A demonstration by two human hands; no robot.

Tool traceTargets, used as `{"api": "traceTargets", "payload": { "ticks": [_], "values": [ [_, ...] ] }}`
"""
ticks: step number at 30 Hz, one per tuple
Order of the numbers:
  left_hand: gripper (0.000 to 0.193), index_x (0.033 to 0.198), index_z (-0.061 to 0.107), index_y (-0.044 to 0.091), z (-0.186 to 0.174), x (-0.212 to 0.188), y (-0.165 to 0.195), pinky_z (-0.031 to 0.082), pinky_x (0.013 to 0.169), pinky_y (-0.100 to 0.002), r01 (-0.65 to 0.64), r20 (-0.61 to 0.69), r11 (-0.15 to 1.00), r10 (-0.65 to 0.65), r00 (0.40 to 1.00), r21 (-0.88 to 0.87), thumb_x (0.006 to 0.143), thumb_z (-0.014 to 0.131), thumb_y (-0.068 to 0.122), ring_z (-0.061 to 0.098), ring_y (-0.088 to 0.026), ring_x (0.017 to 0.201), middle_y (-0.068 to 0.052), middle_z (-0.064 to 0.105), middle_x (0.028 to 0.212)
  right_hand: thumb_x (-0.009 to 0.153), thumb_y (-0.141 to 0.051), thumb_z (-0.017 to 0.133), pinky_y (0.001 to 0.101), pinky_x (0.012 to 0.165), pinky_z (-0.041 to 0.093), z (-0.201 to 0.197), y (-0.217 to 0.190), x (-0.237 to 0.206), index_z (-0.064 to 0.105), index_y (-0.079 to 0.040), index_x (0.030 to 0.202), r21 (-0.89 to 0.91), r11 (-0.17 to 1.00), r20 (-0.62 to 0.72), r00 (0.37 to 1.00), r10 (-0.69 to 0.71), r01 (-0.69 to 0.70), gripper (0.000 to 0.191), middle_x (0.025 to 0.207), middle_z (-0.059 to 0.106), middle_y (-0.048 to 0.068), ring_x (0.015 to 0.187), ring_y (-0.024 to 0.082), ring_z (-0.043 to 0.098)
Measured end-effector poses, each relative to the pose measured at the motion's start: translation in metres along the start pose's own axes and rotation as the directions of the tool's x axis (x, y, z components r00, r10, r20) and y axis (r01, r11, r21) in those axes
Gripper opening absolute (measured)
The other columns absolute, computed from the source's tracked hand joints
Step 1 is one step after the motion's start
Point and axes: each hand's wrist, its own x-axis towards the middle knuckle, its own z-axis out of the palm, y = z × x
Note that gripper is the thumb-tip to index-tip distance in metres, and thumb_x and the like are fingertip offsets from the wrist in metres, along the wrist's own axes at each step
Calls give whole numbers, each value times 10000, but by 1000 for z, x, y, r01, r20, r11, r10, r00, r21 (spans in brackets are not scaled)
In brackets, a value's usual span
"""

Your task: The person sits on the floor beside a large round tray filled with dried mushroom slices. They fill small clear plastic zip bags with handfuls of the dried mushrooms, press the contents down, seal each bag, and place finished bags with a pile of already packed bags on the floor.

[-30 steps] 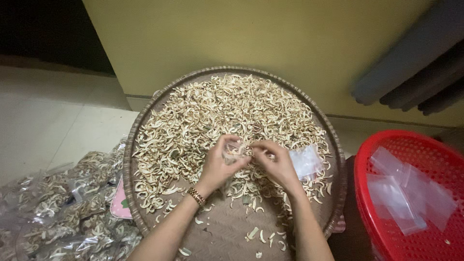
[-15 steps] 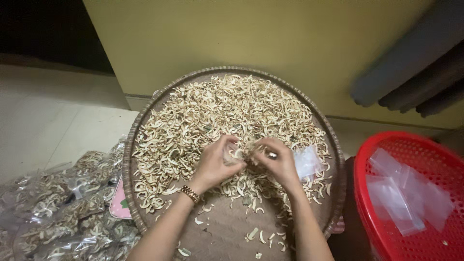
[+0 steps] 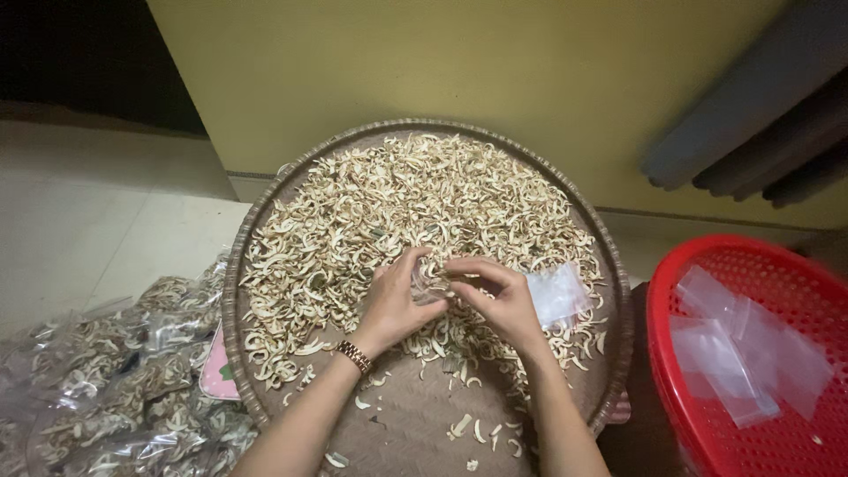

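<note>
Left hand: we find the left hand over the middle of the tray, fingers curled closed on a small clear bag
Right hand: our right hand pinches the same bag from the other side
Bag position: between both hands, just above the dried curled strips
Tray: round woven tray, strips spread across it
Surroundings: filled bags lower left; red basket with empty bags on the right
</note>
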Motion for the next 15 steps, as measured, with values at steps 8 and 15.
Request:
{"api": "traceTargets", "payload": {
  "ticks": [8,15],
  "values": [
    [774,1334,484,160,6,-2,-1,455,960,-441,-212,-87,977,210,974,-11,689,841,393,646,-256,1037,-94,698,1140,837,-105,782,360,966,582,14,3,-2,812,-105,1022,-143,990,-69,997,-29,19,187,1150,751,79,1099,209,701],
    [968,1506,334,250,-5,-7,13,525,929,-470,-67,-36,979,62,997,-194,680,816,395,657,-251,983,-101,648,1084,833,-176,748,336,1002,508,10,-12,1,651,-120,1275,-62,998,-119,993,-23,16,456,1346,593,62,1163,179,603]
  ]
}}
